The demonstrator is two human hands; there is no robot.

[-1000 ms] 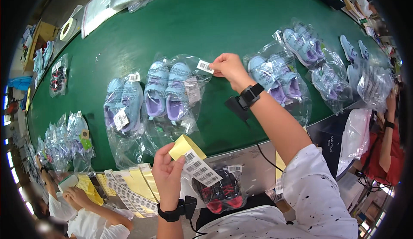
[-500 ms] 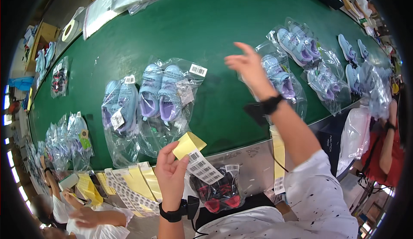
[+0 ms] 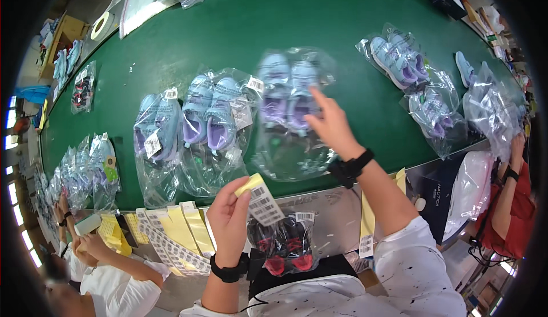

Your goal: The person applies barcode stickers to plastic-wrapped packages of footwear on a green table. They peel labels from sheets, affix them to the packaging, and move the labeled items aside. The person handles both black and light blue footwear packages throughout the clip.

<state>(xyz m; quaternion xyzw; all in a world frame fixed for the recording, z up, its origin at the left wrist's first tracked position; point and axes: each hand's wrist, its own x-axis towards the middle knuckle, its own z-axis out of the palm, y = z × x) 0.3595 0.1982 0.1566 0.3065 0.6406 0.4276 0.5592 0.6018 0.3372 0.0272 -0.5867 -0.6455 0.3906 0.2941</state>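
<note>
My left hand (image 3: 229, 214) pinches a small sheet of barcode labels (image 3: 263, 204) with yellow backing, above the table's near edge. My right hand (image 3: 334, 124), fingers stretched and apart, rests at the right side of a clear-bagged pair of light blue and lilac shoes (image 3: 274, 97). Whether it presses on the bag is blurred. To the left lie two more bagged blue pairs, the nearer to it (image 3: 197, 108) and the farther (image 3: 149, 124), both with white barcode stickers. A bagged black and red pair (image 3: 289, 243) sits below my left hand, close to my body.
Label strips (image 3: 165, 231) hang along the near edge of the green table (image 3: 319, 14). More bagged blue shoes (image 3: 436, 111) lie at the right. A co-worker's arm (image 3: 505, 203) handles plastic bags there; other people work at the lower left. Plastic bags (image 3: 140, 11) lie along the far edge.
A bagged blue pair has moved left from the right-hand group to the middle of the table, with my right hand now beside it. My left hand still holds the label sheet.
</note>
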